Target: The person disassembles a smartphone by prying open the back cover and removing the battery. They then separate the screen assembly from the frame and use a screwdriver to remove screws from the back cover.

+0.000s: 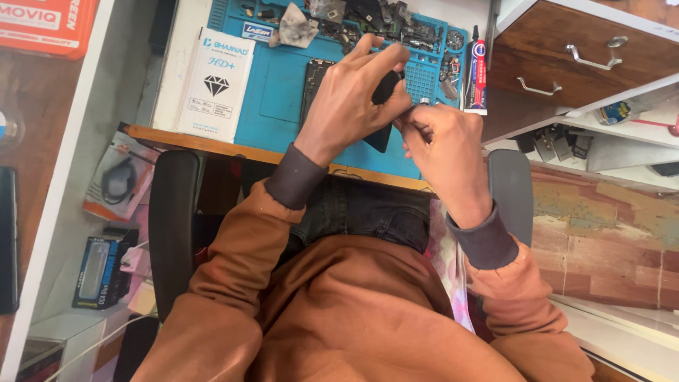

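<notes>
My left hand (353, 99) grips a black flat phone part (384, 113), holding it above the near edge of a blue work mat (283, 92). My right hand (442, 145) is closed just right of it, pinching a small thin tool whose metal tip touches the part's edge; most of the tool is hidden by my fingers. A dark opened phone (313, 81) lies flat on the mat behind my left hand.
A white box (216, 85) lies at the mat's left. Small parts and screws (382, 25) crowd the mat's far edge. A glue tube (477, 71) lies at the right. Wooden drawers (580, 56) stand at upper right. Chair armrests (173, 219) flank my lap.
</notes>
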